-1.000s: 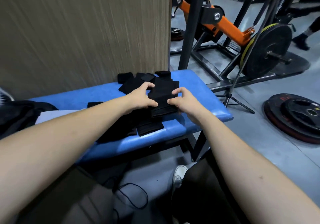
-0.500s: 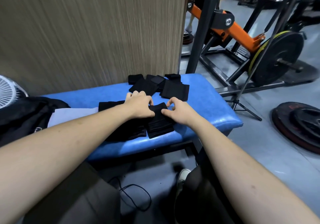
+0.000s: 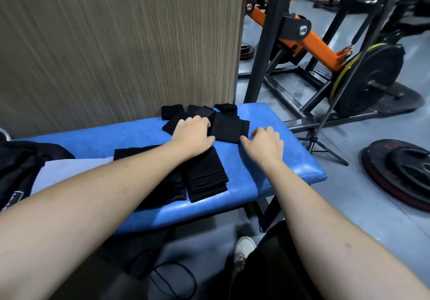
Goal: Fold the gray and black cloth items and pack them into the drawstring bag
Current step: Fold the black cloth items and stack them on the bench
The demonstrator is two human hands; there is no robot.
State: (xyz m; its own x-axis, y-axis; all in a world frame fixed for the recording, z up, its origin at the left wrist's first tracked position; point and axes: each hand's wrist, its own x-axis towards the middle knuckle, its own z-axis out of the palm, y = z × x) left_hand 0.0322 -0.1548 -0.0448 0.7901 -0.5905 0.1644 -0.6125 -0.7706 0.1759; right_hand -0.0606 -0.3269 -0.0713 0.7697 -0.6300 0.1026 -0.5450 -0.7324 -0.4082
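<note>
Black cloths [image 3: 229, 128] on blue bench [image 3: 274, 160], gym floor [image 3: 349, 195].

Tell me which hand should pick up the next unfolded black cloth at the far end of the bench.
Left, probably. The left hand already rests on the unfolded cloths, while the right hand sits on the bare bench beside them.

Blue padded bench [image 3: 274, 160] beside wood-grain panel [image 3: 116, 44], orange-armed weight machine [image 3: 321, 48], floor plates [image 3: 400, 167] nearby.
</note>
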